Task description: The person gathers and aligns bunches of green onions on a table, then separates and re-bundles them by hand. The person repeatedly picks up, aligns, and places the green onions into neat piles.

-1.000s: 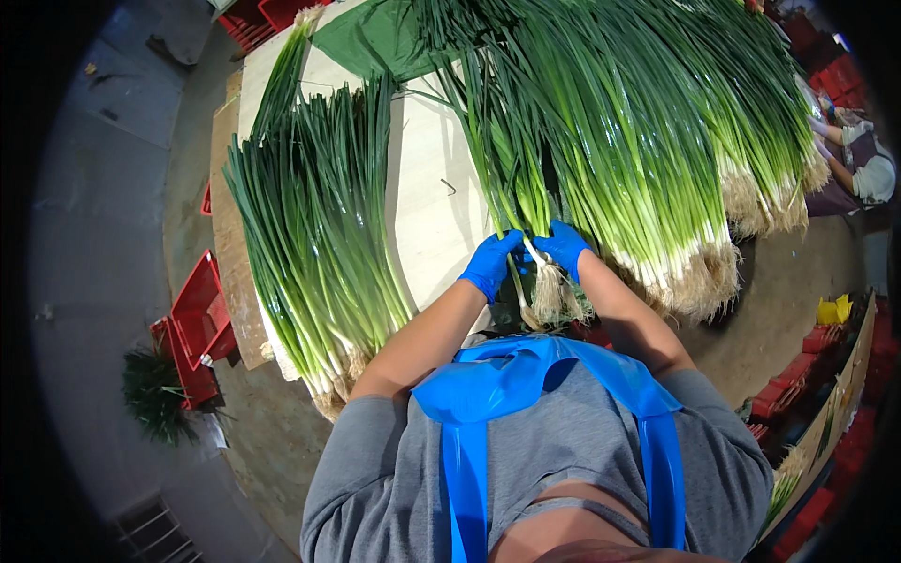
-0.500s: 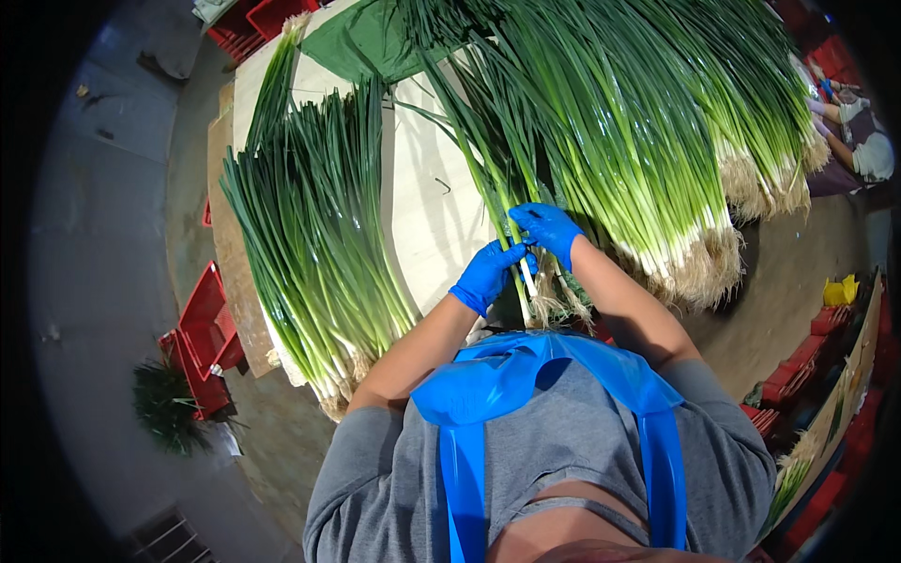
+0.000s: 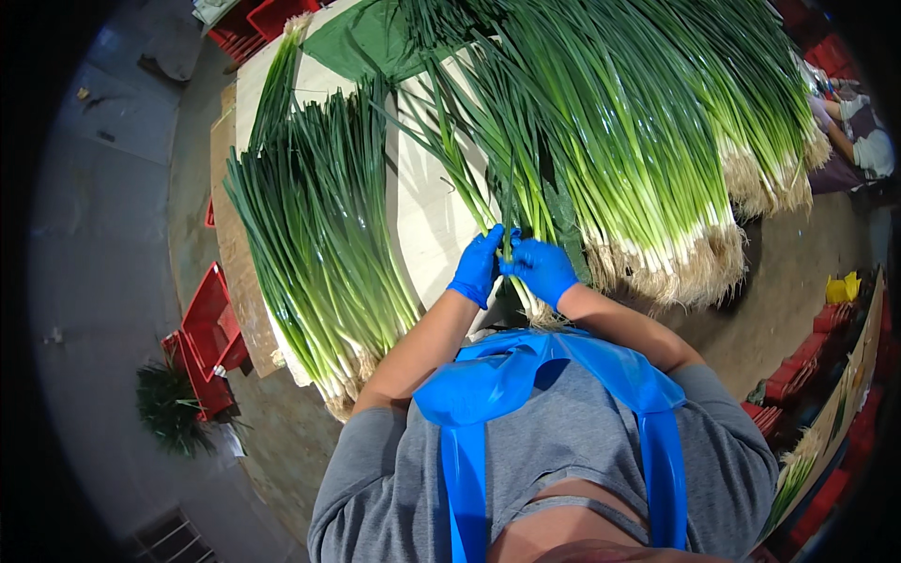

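Observation:
My left hand (image 3: 476, 266), in a blue glove, is closed around scallion stalks (image 3: 473, 195) at the table's front middle. Just to its right, my blue-gloved right hand (image 3: 539, 270) has its fingers curled on the same stalks, near the thumb of my left hand. Pale lower stems and roots (image 3: 542, 317) show below my right hand. A loose pile of long scallions (image 3: 319, 235) lies to the left, roots toward me. Wide rows of scallions (image 3: 638, 169) cover the right side of the pale board (image 3: 422, 202).
A green cloth (image 3: 357, 47) lies at the far edge. Red crates (image 3: 211, 319) stand on the floor at left, more (image 3: 798, 371) at right beside a yellow item (image 3: 842, 288). A co-worker (image 3: 859, 136) is at the upper right.
Over the last second my hands have shifted about the stalks. My right hand rose, then came down lower with its fingers curled; my left hand has risen slightly and turned more upright.

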Available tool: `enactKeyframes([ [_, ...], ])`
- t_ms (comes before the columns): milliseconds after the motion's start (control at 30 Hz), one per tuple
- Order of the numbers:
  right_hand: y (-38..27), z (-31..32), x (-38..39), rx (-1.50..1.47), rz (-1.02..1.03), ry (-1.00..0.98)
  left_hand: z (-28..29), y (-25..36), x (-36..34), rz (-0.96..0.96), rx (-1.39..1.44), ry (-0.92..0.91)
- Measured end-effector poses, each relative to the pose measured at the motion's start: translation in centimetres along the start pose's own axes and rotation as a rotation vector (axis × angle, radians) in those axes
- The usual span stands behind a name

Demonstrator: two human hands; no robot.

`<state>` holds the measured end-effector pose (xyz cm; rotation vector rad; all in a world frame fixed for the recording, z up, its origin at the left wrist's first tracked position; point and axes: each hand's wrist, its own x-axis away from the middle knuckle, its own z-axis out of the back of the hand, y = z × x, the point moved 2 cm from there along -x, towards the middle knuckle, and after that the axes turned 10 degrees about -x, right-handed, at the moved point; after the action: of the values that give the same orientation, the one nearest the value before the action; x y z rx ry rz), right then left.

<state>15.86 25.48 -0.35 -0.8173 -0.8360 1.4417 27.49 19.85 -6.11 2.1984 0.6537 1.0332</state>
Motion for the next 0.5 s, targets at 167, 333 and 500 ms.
enactKeyframes([
  [167, -1.1, 3.2, 4.2, -0.261, -0.248, -0.359, 1.8, 1.2, -1.6, -0.068, 0.136, 0.049],
  [333, 1.6, 9.9, 9.8, -0.337, -0.389, -0.415, 1.6, 0.1, -2.2, -0.086, 0.091, 0.252],
  [500, 5.9, 15.1, 20.9, -0.536, -0.934, -0.687, 5.4, -1.3, -5.8, -0.001, 0.06, 0.328],
])
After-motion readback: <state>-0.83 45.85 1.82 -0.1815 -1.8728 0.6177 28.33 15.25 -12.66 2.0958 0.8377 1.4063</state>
